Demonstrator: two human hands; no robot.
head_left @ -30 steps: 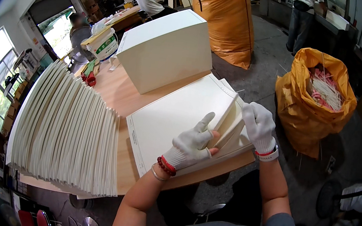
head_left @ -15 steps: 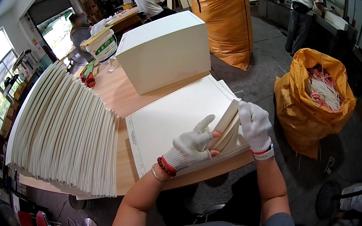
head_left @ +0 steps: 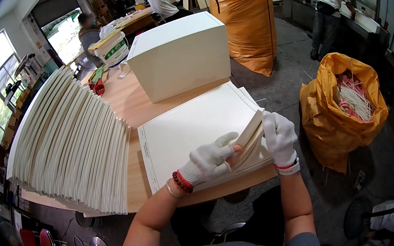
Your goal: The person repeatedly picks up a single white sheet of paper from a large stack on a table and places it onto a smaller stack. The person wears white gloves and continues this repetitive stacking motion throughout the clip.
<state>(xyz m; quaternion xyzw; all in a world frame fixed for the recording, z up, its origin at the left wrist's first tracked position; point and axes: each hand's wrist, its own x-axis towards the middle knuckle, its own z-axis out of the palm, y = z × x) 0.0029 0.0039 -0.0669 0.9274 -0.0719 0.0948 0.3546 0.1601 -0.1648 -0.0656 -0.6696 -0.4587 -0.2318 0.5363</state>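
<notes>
Item: low stack of large, white, paper-like sheets [head_left: 192, 117], flat on the pale wood-topped table [head_left: 129, 106], right-hand edge bent upward. 
Left hand [head_left: 209, 158]: white knit glove, fingertips bare; grasping the bent edge. 
Right hand [head_left: 279, 136]: white knit glove, fingers curled at the edge's far corner; pinching or merely pressing, cannot tell. 
Adjacent: fanned row of white sheets [head_left: 74, 146], left; tall squared white block [head_left: 185, 61], behind. 
Risks, as judged: creasing, from bending too sharply; sheets slipping out of line, from a loose left grip; uneven separation, from smooth glove fabric.
</notes>
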